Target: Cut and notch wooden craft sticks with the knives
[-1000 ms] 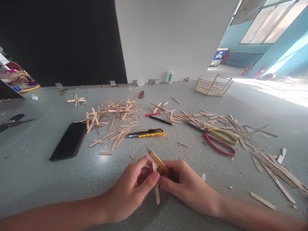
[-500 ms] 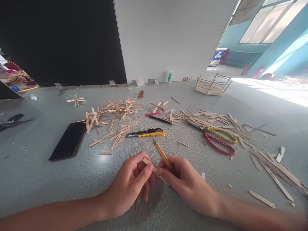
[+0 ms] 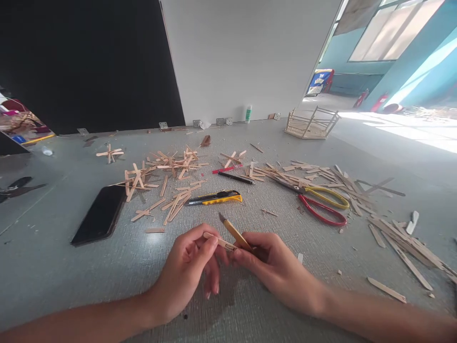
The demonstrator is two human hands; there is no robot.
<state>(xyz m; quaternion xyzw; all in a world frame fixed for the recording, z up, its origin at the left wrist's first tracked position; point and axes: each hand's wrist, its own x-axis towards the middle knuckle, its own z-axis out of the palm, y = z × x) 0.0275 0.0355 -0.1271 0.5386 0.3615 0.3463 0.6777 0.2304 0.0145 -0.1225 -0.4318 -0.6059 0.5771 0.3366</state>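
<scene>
Low over the grey table, my left hand (image 3: 189, 271) pinches one end of a thin wooden stick (image 3: 218, 241) between thumb and forefinger. My right hand (image 3: 276, 271) meets it from the right, its fingers closed on a small yellow craft knife (image 3: 236, 233) and touching the stick's other end. The knife's blade points up and away to the left. The stick lies nearly level between the two hands.
A yellow and black utility knife (image 3: 214, 198) lies just beyond the hands. A black phone (image 3: 100, 214) is at the left, red and yellow scissors (image 3: 321, 202) at the right. Several loose sticks and glued crosses (image 3: 167, 171) litter the table; a stick-built frame (image 3: 310, 124) stands far right.
The stick has swung from hanging nearly upright below the hands to lying almost level between them. Both hands have shifted slightly left and the knife tip tilted leftward.
</scene>
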